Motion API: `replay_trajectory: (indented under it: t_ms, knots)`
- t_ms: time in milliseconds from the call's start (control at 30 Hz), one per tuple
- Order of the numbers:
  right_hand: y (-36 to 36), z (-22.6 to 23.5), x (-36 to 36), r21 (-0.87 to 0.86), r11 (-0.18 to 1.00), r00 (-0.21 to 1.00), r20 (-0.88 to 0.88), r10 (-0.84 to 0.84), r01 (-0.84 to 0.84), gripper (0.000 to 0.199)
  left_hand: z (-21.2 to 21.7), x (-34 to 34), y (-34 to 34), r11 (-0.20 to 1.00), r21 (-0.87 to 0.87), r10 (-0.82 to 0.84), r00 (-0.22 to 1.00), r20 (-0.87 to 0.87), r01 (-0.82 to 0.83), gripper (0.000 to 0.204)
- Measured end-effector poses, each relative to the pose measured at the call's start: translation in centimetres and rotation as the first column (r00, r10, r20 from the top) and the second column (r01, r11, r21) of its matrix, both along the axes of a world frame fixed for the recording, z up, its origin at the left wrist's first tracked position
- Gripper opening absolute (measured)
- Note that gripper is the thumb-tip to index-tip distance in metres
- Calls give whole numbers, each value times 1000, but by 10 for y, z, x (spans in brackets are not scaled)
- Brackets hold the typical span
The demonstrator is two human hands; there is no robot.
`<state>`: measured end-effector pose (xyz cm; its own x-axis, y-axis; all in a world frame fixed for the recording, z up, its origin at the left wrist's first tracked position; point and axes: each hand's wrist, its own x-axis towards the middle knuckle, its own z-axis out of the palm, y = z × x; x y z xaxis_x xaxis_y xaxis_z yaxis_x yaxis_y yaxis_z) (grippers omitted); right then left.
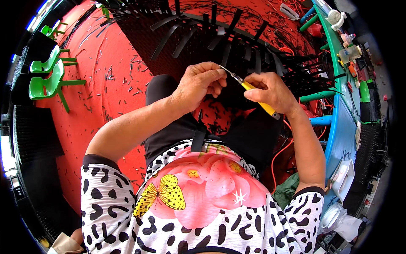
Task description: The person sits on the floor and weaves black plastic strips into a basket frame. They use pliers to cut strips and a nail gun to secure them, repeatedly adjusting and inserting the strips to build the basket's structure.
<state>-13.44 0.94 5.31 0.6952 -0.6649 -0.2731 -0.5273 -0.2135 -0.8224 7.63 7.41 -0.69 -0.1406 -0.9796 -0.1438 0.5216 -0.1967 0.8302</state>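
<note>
My right hand (270, 89) is closed round a yellow-handled tool (265, 106) with a slim metal shaft pointing up and left. Its thin tip reaches the fingers of my left hand (199, 82), which are curled with thumb and forefinger pinched together. Whatever lies in that pinch, if anything, is hidden. Just beyond both hands stands a dark woven piece (165, 51) with many loose flat black strips (186, 42) sticking out along its edge. A short black strip (198, 140) lies in my lap.
Green plastic chairs (53, 86) stand on the red floor (105, 101) at left, among scattered black offcuts. At right is a blue-green table (338, 122) with assorted small items and a white container (343, 180). A red cord (281, 154) runs beside my right leg.
</note>
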Motion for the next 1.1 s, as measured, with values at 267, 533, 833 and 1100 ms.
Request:
replay_trajectory:
  t_ms: [267, 533, 833, 1100]
  knots:
    - [3, -3, 2, -69, 998, 1000, 6, 3, -2, 48, -4, -1, 3, 999, -33, -26, 998, 65, 28, 14]
    - [5, -5, 0, -83, 997, 1000, -8, 6, -7, 50, -3, -3, 4, 1000, -23, -17, 993, 114, 20, 14]
    - [31, -6, -69, -199, 978, 997, -36, -70, 61, 54, 1, -6, 11, 998, -1, -53, 931, 361, 57, 16]
    - [129, -30, -272, -510, 534, 632, 24, -775, 674, 58, 71, -71, 42, 551, -196, -661, 567, 492, 811, 33]
